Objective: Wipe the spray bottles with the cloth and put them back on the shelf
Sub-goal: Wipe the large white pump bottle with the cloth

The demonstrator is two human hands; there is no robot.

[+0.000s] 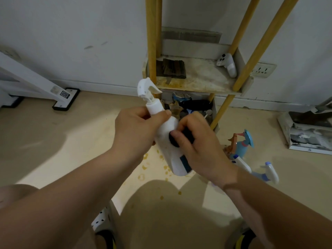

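In the middle of the frame, the left hand curls round the neck of a white plastic spray bottle. The bottle is held tilted above the beige floor, trigger head toward the upper left. The right hand pinches a small dark cloth against the bottle's side. To the right, a blue spray bottle with an orange trigger and a white spray bottle with a lilac nozzle are on the floor. Bare floor spreads to the left. Beyond, the yellow-posted wooden shelf stands against the wall, its front edge just behind the trigger head.
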